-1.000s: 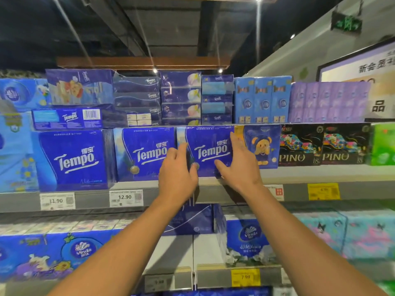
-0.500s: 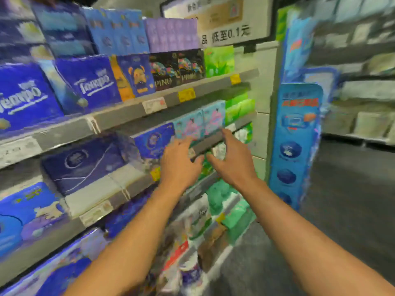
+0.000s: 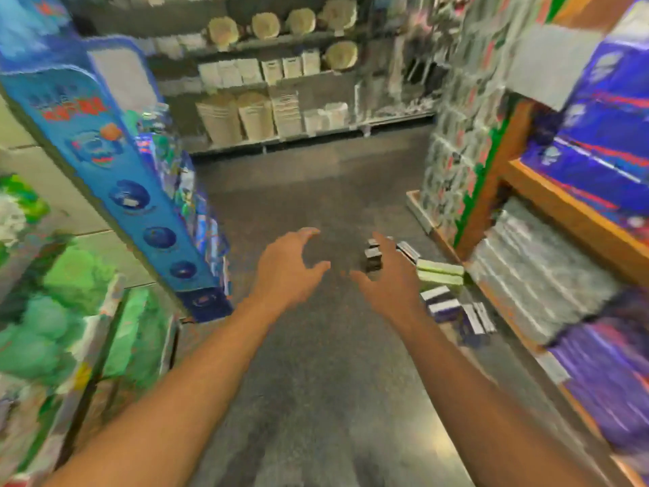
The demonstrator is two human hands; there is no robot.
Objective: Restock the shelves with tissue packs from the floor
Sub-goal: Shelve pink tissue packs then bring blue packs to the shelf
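— On the floor (image 3: 316,363), right side, what lies there?
— Tissue packs (image 3: 444,304): 2 pale green ones stacked, several purple-and-white ones scattered by the wooden shelf (image 3: 576,219), all blurred.
— And the hands?
— Left hand (image 3: 286,272) and right hand (image 3: 389,284) both spread, loosely curved, holding nothing.

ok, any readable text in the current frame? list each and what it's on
None can be read; the frame is motion-blurred.
Blue display stand: red characters near the top, too smeared to read.
Purple packs on the right shelf: markings blurred.
Boxes on the floor: labels too small.
Back shelf: no tags legible.
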